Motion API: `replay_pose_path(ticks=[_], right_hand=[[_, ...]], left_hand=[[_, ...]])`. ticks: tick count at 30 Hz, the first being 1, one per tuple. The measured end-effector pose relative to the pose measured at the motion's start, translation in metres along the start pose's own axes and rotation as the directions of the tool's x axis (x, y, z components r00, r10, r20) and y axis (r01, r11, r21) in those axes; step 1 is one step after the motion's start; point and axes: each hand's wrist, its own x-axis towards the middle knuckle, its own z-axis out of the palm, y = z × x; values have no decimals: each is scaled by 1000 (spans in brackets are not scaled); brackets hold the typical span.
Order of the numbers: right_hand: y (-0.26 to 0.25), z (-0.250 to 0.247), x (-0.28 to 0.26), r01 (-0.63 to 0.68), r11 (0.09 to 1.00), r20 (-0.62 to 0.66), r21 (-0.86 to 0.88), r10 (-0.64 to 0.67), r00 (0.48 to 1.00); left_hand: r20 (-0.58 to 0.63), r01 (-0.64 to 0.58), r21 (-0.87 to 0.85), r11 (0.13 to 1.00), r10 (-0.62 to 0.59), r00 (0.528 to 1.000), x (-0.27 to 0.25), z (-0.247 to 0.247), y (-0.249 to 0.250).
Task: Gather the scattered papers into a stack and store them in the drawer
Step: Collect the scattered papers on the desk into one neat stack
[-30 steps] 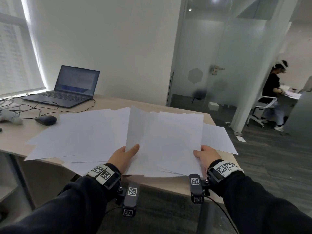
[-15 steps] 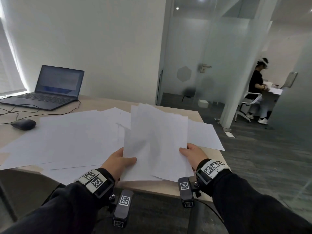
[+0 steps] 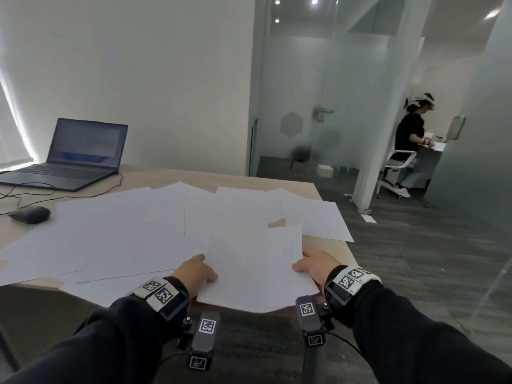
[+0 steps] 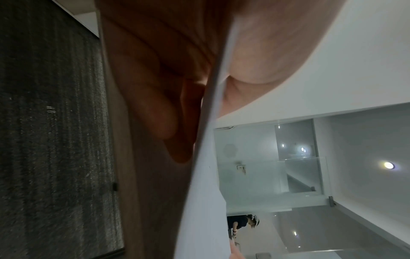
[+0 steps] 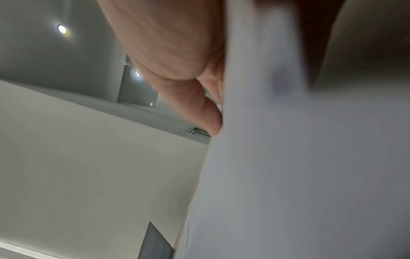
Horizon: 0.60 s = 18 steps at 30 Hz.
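A small bundle of white sheets point(image 3: 255, 270) lies low over the desk's near edge, held at both sides. My left hand point(image 3: 195, 273) grips its left edge, thumb on top and fingers underneath, as the left wrist view shows with the paper edge point(image 4: 213, 98) between thumb and fingers. My right hand point(image 3: 315, 263) grips the right edge; in the right wrist view the thumb point(image 5: 199, 105) presses on the sheet point(image 5: 288, 175). More loose white papers point(image 3: 124, 231) lie spread over the wooden desk point(image 3: 327, 246), overlapping. No drawer is in view.
An open laptop point(image 3: 74, 153) sits at the desk's far left, with a dark mouse point(image 3: 30, 214) and cables in front of it. The desk ends at the right, beyond it grey carpet. A person point(image 3: 410, 145) sits on a chair behind glass partitions.
The bundle has come down from a raised, tilted hold to nearly flat at the desk's near edge. Both hands have moved nearer together and kept their grip.
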Motion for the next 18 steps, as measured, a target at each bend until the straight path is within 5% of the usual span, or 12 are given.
replay_pose_path(ticks=[4, 9, 15, 18], right_hand=[[7, -4, -23, -47, 999, -48, 3, 47, 998], [12, -7, -50, 39, 995, -15, -89, -41, 999], [11, -16, -68, 228, 962, -179, 147, -201, 963], [4, -19, -68, 289, 928, -200, 236, -245, 949]], left_hand=[[59, 18, 20, 1000, -20, 998, -17, 5, -3], [104, -118, -1, 993, 118, 988, -44, 12, -3], [0, -329, -169, 929, 334, 943, -69, 15, 7], [-72, -370, -105, 923, 364, 928, -72, 15, 18]])
